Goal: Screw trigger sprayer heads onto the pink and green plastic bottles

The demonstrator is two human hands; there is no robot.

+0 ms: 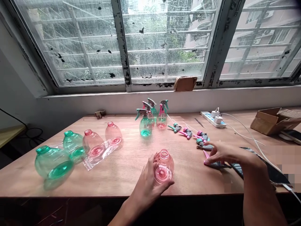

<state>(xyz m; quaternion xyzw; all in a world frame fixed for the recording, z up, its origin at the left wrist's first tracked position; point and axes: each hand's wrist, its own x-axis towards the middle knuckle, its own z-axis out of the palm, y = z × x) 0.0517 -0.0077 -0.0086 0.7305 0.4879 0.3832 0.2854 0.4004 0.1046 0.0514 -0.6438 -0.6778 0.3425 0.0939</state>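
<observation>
My left hand (147, 179) is wrapped round a clear pink spray bottle body (165, 163), which has an open neck and stands near the table's front. My right hand (224, 153) has its thumb and fingers closed on a pink-and-grey spray head (206, 154) lying on the table; part of it is hidden under the fingers. Just beyond lies a green-and-grey spray head (201, 143). More loose spray heads (187, 133) with thin tubes lie farther back. Several bottles with spray heads fitted (145, 125), green and pink, stand grouped at the back middle.
Open green bottles (54, 163) and pink bottles (93, 144) stand at the left, beside a clear plastic bag (101, 156). To the right are a white power strip (213, 120) with cables, a cardboard box (270, 121) and a dark tablet-like device (265, 166).
</observation>
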